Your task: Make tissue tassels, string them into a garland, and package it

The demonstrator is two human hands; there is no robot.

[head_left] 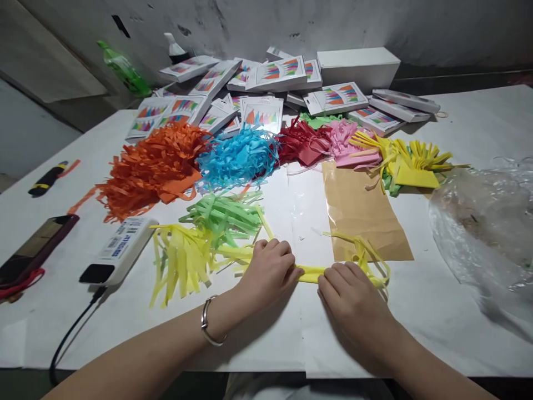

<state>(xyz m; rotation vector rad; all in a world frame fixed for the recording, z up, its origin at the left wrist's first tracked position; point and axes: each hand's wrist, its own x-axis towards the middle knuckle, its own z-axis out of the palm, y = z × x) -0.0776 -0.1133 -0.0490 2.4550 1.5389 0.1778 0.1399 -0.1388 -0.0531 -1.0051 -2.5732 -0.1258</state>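
The left hand (271, 270) and right hand (357, 300), fingers curled nearly closed, gripped the yellow paper (311, 274) between them near the front of the white table (433, 328). An uneven pull could have torn it or tangled its loose strips (378, 280).

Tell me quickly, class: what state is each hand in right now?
Left hand: closed, holding the yellow paper.
Right hand: closed, holding the same paper farther right.
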